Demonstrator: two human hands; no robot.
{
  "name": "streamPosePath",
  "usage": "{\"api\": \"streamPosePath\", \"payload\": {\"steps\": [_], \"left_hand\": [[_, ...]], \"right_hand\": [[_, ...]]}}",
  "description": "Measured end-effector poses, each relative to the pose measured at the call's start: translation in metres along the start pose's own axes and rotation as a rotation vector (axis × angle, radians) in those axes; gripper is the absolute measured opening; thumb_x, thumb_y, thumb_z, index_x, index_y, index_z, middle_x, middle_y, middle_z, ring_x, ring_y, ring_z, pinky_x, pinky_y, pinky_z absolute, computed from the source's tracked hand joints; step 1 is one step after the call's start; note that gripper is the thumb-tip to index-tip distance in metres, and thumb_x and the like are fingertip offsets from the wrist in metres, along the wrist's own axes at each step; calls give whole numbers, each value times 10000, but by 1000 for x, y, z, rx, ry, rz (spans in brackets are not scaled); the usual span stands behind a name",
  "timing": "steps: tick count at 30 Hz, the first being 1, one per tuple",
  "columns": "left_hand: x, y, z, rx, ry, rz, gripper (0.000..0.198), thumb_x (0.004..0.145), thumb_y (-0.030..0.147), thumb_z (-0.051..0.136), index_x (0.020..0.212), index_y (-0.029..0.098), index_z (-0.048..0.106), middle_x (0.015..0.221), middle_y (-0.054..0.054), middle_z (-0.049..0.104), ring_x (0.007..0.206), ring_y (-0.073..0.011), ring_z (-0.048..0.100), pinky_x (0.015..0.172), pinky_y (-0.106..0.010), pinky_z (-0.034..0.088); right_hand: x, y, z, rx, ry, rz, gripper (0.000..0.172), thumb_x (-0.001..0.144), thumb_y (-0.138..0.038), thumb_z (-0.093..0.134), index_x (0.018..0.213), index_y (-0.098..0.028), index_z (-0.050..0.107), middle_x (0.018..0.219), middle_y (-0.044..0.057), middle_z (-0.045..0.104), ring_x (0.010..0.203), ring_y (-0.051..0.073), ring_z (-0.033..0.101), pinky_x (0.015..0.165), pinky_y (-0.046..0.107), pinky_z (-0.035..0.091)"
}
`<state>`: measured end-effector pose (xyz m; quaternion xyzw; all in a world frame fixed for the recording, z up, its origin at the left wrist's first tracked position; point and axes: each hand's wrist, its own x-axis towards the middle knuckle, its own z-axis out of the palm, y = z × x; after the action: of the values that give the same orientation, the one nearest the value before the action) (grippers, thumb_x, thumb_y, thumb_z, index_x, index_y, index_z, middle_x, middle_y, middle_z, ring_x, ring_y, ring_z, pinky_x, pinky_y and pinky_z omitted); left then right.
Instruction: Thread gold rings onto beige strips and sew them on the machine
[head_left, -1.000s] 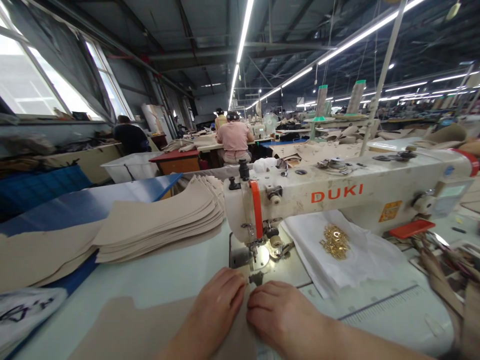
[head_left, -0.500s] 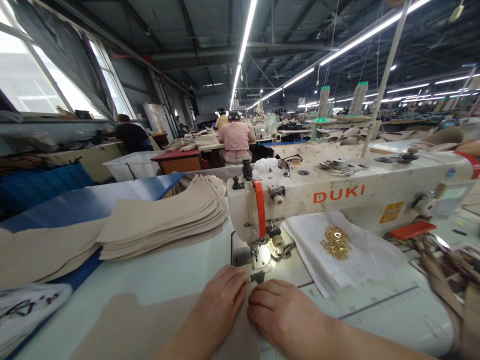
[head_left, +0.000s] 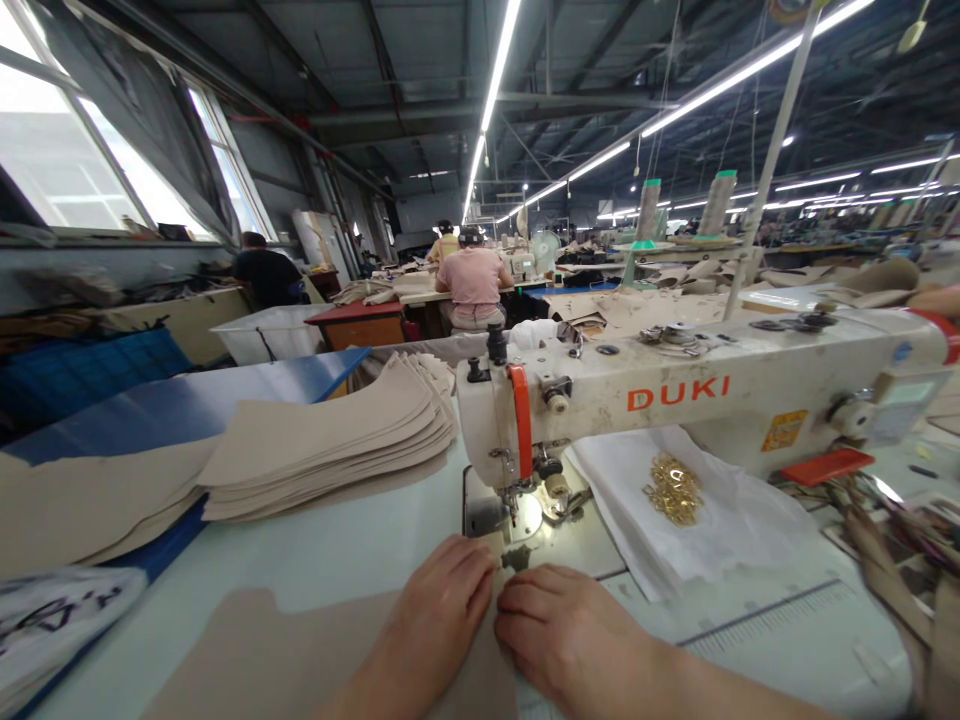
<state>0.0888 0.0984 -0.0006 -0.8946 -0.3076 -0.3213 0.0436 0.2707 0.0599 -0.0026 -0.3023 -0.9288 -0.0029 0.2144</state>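
Note:
My left hand (head_left: 442, 605) is closed on the edge of a flat beige fabric piece (head_left: 262, 650), just in front of the needle area. Beside it my right hand (head_left: 559, 620) has its fingers curled onto the same edge, the two hands nearly touching. The piece spreads to the left over the pale table, its near part partly covered by my left forearm. Ahead of my fingertips are the presser foot and metal needle plate (head_left: 534, 512) of a white sewing machine (head_left: 585, 400) marked DUKI. Both sets of fingertips are partly hidden.
Stacked beige pieces (head_left: 322, 450) lie to the left, beside another pile (head_left: 97, 500). Under the machine arm, gold-coloured metal fittings (head_left: 673, 490) rest on a white cloth (head_left: 739, 515). A printed ruler scale (head_left: 765, 615) runs along the table. People sit at work farther back.
The view has shifted very slightly. Both hands stay at the fabric edge in front of the needle, with hardly any visible movement.

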Motion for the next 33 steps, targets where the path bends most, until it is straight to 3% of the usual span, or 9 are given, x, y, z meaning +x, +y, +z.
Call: {"api": "streamPosePath", "payload": {"steps": [15, 22, 33], "left_hand": [[-1, -3, 1, -15, -34, -5, 260, 968, 149, 396, 795, 181, 586, 755, -31, 653, 716, -194, 607, 658, -315, 528], [-1, -2, -3, -56, -120, -48, 210, 918, 84, 459, 800, 181, 603, 782, -30, 668, 749, -198, 630, 680, -320, 551], [-3, 3, -11, -133, -92, -97, 226, 886, 59, 449, 886, 194, 631, 859, -40, 702, 819, -192, 654, 741, -318, 570]], "right_hand": [[0, 1, 1, 18, 5, 16, 43, 897, -188, 602, 902, -151, 623, 966, 41, 675, 935, 188, 584, 903, 283, 453], [4, -2, -6, -46, -8, 39, 65, 909, -208, 589, 893, -162, 633, 951, 38, 676, 912, 192, 579, 870, 297, 457], [7, 2, -3, -97, 3, 67, 55, 904, -187, 590, 941, -156, 616, 1007, 54, 647, 930, 202, 564, 880, 317, 458]]}}
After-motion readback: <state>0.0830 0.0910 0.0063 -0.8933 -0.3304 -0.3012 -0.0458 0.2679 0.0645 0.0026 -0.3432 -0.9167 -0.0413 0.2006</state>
